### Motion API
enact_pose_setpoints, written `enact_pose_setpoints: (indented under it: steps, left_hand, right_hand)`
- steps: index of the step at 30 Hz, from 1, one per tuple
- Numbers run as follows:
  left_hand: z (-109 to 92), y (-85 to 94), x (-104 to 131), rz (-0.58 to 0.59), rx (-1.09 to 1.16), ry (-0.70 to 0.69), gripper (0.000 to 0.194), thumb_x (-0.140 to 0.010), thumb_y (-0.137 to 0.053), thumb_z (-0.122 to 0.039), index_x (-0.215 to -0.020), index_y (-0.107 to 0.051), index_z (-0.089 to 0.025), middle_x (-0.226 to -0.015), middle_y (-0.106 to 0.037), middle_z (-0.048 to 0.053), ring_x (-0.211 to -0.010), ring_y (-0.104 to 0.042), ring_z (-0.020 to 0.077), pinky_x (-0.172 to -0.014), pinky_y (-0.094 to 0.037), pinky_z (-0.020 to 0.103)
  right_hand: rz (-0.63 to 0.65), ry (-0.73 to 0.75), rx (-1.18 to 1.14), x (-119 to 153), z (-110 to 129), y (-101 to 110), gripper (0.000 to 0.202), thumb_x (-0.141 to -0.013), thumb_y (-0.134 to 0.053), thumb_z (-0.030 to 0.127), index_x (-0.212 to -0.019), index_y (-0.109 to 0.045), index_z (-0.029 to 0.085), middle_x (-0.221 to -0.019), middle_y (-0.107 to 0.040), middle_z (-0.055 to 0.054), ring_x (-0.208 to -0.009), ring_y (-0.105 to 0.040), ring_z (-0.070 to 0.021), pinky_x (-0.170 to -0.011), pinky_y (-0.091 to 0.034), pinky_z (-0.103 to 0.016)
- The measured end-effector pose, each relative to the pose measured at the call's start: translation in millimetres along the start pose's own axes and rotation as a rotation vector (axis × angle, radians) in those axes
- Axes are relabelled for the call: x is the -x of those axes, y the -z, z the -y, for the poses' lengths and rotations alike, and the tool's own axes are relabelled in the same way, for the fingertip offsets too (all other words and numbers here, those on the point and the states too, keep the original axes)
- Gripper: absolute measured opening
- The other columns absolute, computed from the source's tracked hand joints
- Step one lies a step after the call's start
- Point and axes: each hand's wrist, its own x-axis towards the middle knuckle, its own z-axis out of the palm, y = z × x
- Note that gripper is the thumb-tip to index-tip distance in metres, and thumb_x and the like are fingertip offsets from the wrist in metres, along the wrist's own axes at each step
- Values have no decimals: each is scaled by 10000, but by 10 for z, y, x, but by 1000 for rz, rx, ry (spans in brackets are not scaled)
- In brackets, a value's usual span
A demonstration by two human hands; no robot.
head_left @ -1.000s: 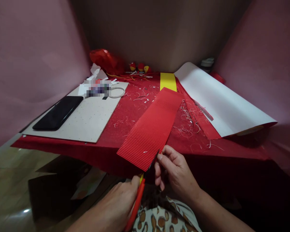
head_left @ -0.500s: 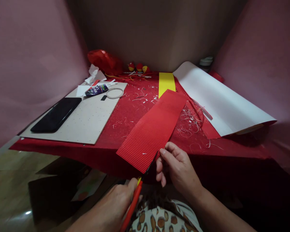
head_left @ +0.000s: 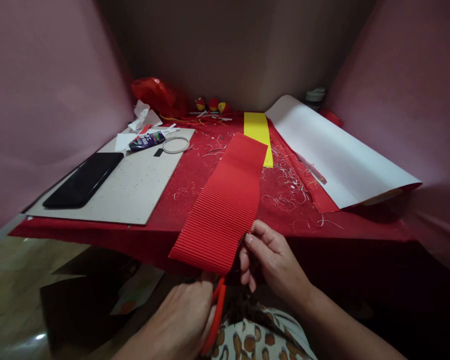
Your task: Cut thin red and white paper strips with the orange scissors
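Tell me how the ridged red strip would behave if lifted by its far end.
The ridged red strip is probably light, as it looks like a thin sheet. It would likely bend along its length, since its ridges run crosswise and it curves partway. Across its width it may stay fairly stiff, with those ridges acting as ribs.

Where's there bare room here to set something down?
Widest patch: the near part of the board, right of the phone and in front of the ring, just specks. Smaller: the cloth between the board and the red card, near its front edge. It's crowded around the tube, and threads litter the cloth between the card and the white sheet.
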Motion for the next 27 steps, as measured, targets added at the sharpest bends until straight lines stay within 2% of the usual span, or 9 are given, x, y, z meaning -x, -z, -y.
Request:
enact_pose_setpoints:
  steps: [5, 10, 12, 15, 20, 27]
  left_hand:
    - [-7, -30, -11, -39, 105, -20, 227, -806, -362, -291, -906, -544, -200, -751, -643, 41, -661, -594, 174, -648, -427, 258]
    - [45, -149, -93, -80, 244, 96, 264, -827, -306, -298, -874, -556, -225, -715, -632, 16, -627, -568, 159, -587, -411, 238]
    - [51, -164, -119, -72, 261, 99, 255, -820, -320, -306, -886, -553, -227, -738, -637, 17, -632, -564, 155, -580, -407, 235]
    - [52, -146, -133, -50, 245, 48, 216, -749, -441, -312, -919, -544, -228, -782, -644, 16, -658, -569, 158, -599, -407, 234]
    - [38, -94, -106, 10, 247, 7, 331, -674, -525, -288, -999, -520, -230, -733, -631, -7, -594, -553, 147, -552, -391, 229]
    - [37, -2, -46, 25, 262, -31, 212, -772, -410, -271, -951, -510, -217, -712, -609, -5, -583, -518, 119, -518, -356, 208]
  right_hand:
    - [11, 0, -5, 13, -3, 13, 166, -851, -474, 349, -851, -439, 186, -519, -531, 63, -348, -498, -73, -307, -379, -148]
    - [20, 12, -18, 4, 1, 23, 175, -841, -486, 356, -841, -437, 188, -521, -532, 62, -354, -504, -75, -311, -377, -150]
    - [19, 17, -15, 0, 5, 26, 174, -844, -484, 354, -831, -434, 188, -522, -533, 61, -356, -505, -75, -313, -380, -151]
    - [16, 19, -11, -4, 5, 31, 168, -855, -471, 350, -833, -434, 188, -525, -536, 60, -358, -508, -76, -314, -385, -152]
    - [14, 17, -13, -13, -9, 39, 172, -854, -476, 354, -839, -436, 188, -524, -535, 60, -357, -510, -79, -313, -387, -154]
    - [-16, -20, 5, -40, 29, 60, 179, -840, -490, 355, -805, -430, 190, -516, -539, 59, -350, -512, -83, -303, -384, -153]
